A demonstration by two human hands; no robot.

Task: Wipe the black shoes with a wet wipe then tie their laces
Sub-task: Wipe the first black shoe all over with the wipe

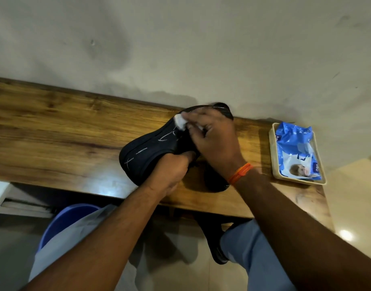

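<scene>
The left hand [172, 171] gripped a black shoe [147, 152] at its opening, holding it tilted sole-up over the wooden table [54, 127]. The right hand [214, 139] pinched a bunched white wipe [180, 122] against the shoe's sole edge, while the second shoe [214, 181] lay on the table beneath the right wrist. A blue wipes pack [295, 152] sat in a beige tray [272, 156] at the table's right end.

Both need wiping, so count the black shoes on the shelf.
2. One shoe is tilted up, held by the left hand while the right hand wipes it. The other shoe lies on the shelf, mostly hidden under the right wrist.
</scene>
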